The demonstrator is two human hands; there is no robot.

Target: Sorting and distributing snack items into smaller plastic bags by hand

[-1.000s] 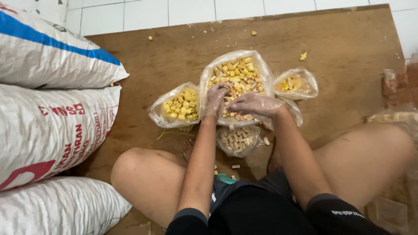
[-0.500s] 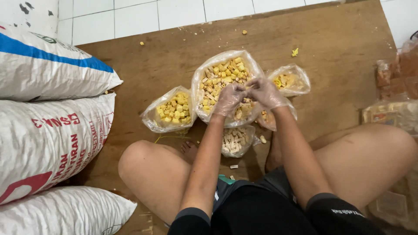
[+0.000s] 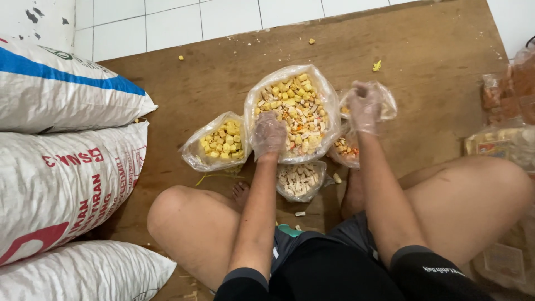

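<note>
I sit cross-legged on a brown wooden board (image 3: 434, 67). My left hand (image 3: 268, 135), in a thin clear plastic glove, rests on the near edge of a large open plastic bag of mixed yellow and pale food pieces (image 3: 298, 108). My right hand (image 3: 365, 106), gloved too, reaches into a smaller bag of yellow pieces (image 3: 384, 103) at the right, fingers curled. I cannot tell whether it holds any pieces. A bag of yellow cubes (image 3: 221, 146) lies to the left. A bag of pale pieces (image 3: 301, 181) sits near my feet. Another small bag (image 3: 345, 150) lies under my right wrist.
Three big white woven sacks (image 3: 61, 167) are stacked at the left. Packets in clear plastic (image 3: 510, 111) lie at the right edge. White floor tiles (image 3: 167, 25) run beyond the board. Loose crumbs (image 3: 377, 66) dot the board.
Both hands were together over the large bag. Now my right hand has moved right into the small bag, and my left hand has drawn back to the large bag's near edge.
</note>
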